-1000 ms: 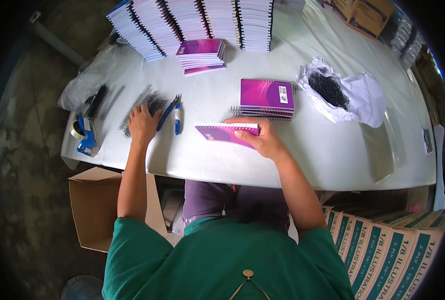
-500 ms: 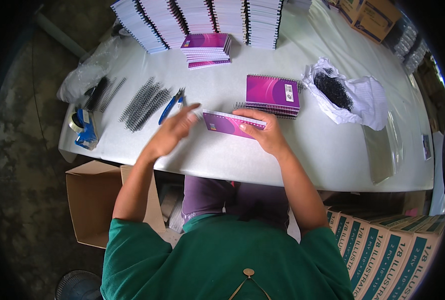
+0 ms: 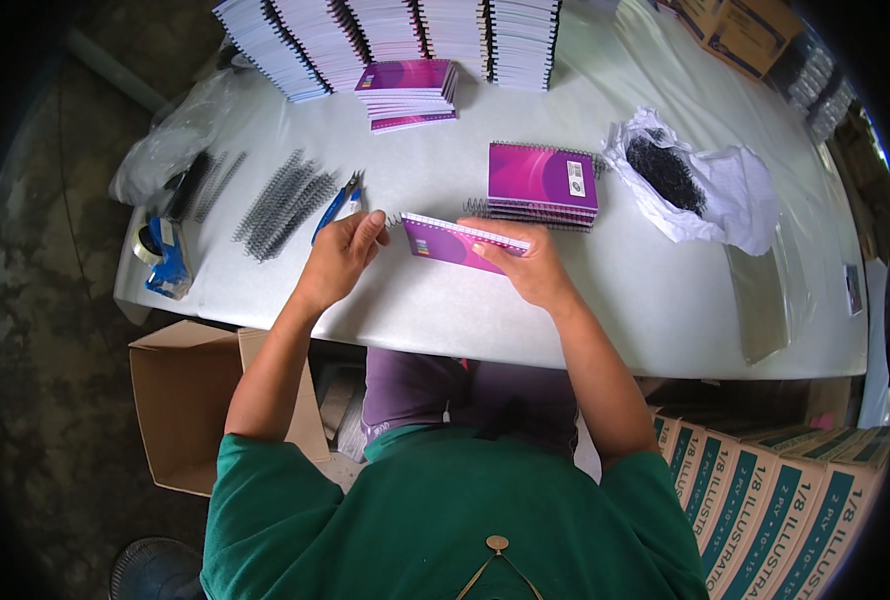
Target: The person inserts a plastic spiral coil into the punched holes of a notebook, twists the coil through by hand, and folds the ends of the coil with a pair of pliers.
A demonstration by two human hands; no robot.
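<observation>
Holding a small purple notebook (image 3: 462, 242) up off the white table (image 3: 565, 300) between both hands, tilted so the cover faces the person. Right hand (image 3: 527, 262) is wrapped around the notebook's right end, thumb under and fingers over the top edge, so that's a closed grip on the pad. Left hand (image 3: 343, 255) sits just off the left end, fingertips pinched narrow around what looks like the end of a black wire coil (image 3: 393, 220); can't really tell how much of it is in the pinch.

Looks like a light thing, thin stack of paper with a card cover, so it will flex if grabbed by one corner. Best hold is probably along the short ends, like now, keeping clear of the punched edge. The wire seems springy and easy to bend out of shape.

Just past the left fingers: blue-handled pliers (image 3: 337, 206), then a heap of loose black coils (image 3: 280, 203). Beyond the right hand, a stack of finished purple notebooks (image 3: 543, 180). Further out, a white bag of black bits (image 3: 700, 185), another purple stack (image 3: 408, 92), and rows of unbound white pads (image 3: 385, 30)
</observation>
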